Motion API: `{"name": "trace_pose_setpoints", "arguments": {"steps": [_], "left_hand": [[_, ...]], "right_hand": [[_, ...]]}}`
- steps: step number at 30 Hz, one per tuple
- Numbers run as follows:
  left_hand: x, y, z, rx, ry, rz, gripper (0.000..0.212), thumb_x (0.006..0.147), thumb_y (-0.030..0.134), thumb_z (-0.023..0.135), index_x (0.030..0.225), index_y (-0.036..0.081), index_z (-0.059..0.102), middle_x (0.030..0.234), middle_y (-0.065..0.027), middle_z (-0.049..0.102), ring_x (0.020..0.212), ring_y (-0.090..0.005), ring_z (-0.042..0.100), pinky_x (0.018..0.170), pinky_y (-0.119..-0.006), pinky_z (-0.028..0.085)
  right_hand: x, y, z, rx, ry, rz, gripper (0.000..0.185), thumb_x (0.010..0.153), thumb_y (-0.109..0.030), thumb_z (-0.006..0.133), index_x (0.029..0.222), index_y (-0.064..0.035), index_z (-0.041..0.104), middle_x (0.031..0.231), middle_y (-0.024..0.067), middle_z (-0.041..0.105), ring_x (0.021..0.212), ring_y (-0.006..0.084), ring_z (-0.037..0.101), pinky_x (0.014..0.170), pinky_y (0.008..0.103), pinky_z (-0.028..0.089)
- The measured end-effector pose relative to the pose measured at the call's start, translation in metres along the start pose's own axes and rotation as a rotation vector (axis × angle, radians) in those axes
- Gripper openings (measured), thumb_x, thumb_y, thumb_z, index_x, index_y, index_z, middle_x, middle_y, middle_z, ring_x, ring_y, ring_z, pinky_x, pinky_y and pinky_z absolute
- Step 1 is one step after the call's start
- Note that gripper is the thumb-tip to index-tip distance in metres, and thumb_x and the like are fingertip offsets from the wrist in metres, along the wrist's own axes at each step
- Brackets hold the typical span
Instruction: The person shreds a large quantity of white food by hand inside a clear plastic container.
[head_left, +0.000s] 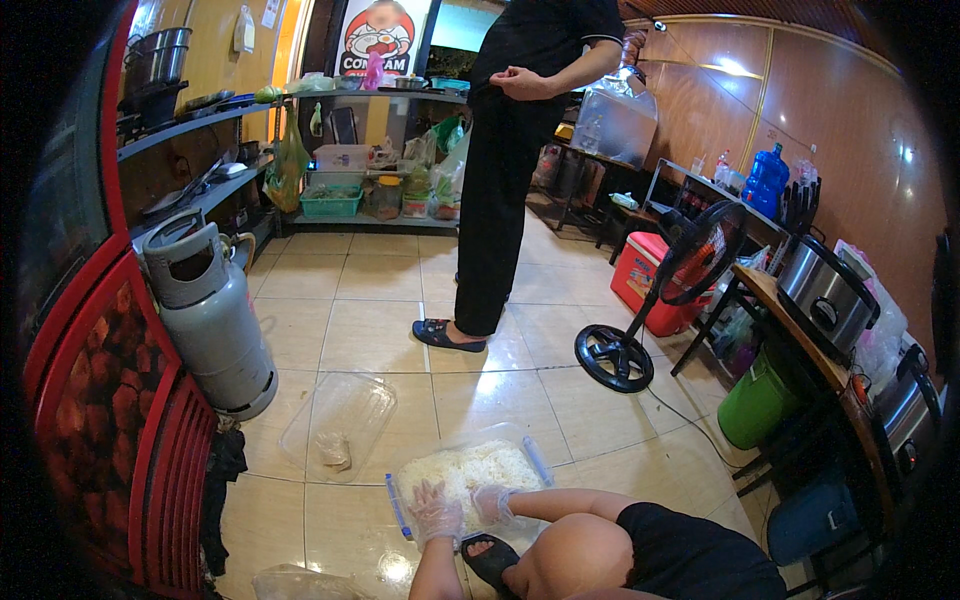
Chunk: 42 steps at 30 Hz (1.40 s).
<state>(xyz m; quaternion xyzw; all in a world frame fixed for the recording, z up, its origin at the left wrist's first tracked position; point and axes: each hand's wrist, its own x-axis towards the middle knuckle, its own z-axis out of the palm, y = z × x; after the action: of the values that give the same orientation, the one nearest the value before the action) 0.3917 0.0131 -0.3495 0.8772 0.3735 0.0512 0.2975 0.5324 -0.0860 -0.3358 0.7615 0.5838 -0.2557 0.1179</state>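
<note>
A clear plastic container with blue side clips sits on the tiled floor in front of me, filled with white, grainy food that looks like rice. My left hand, in a clear disposable glove, rests on the near left part of the white food with its fingers spread. Also gloved, my right hand reaches into the near middle of the container; its fingertips are partly hidden in the food. Beyond the container, to the left, a clear plastic lid lies on the floor with a small crumpled plastic bag on it.
A person in dark clothes stands just ahead. On the left are a grey gas cylinder and a red-framed cabinet. To the right are a standing fan, a red cooler, a green bin and a table with rice cookers.
</note>
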Motion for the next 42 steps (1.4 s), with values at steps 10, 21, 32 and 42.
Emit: {"name": "trace_pose_setpoints", "arguments": {"steps": [10, 21, 32, 42], "left_hand": [[-0.001, 0.005, -0.003, -0.036, 0.026, 0.021, 0.066, 0.079, 0.044, 0.063, 0.139, 0.025, 0.045, 0.156, -0.0101, 0.025, 0.146, -0.03, 0.015, 0.114, -0.058, 0.014], [-0.002, 0.006, -0.012, 0.031, 0.024, -0.01, 0.066, 0.08, 0.047, 0.061, 0.14, 0.026, 0.044, 0.155, -0.0098, 0.029, 0.145, -0.0289, 0.019, 0.115, -0.054, 0.015], [-0.016, 0.013, -0.027, 0.06, 0.05, -0.002, 0.062, 0.082, 0.047, 0.061, 0.137, 0.022, 0.05, 0.151, -0.0112, 0.036, 0.141, -0.0287, 0.029, 0.117, -0.04, 0.02], [-0.011, 0.025, -0.028, 0.108, 0.066, 0.018, 0.063, 0.083, 0.045, 0.06, 0.139, 0.021, 0.047, 0.152, -0.01, 0.034, 0.142, -0.0284, 0.028, 0.116, -0.042, 0.02]], "right_hand": [[0.006, 0.012, 0.011, -0.017, 0.05, -0.046, 0.039, 0.06, -0.015, 0.064, 0.092, 0.0077, 0.061, 0.08, 0.0265, 0.065, 0.071, 0.0368, 0.066, 0.064, 0.0433, 0.053], [-0.002, 0.0, -0.005, 0.019, 0.035, -0.023, 0.036, 0.059, -0.015, 0.065, 0.088, 0.0061, 0.061, 0.081, 0.0256, 0.065, 0.073, 0.0355, 0.066, 0.065, 0.0431, 0.053], [-0.01, -0.004, -0.014, -0.038, 0.001, -0.089, 0.035, 0.058, -0.019, 0.065, 0.087, 0.0017, 0.068, 0.074, 0.0234, 0.066, 0.065, 0.0349, 0.065, 0.058, 0.0439, 0.052], [-0.035, -0.015, -0.04, 0.066, 0.085, -0.03, 0.034, 0.059, -0.015, 0.065, 0.086, 0.0054, 0.064, 0.076, 0.0234, 0.065, 0.069, 0.0341, 0.066, 0.06, 0.0432, 0.052]]}}
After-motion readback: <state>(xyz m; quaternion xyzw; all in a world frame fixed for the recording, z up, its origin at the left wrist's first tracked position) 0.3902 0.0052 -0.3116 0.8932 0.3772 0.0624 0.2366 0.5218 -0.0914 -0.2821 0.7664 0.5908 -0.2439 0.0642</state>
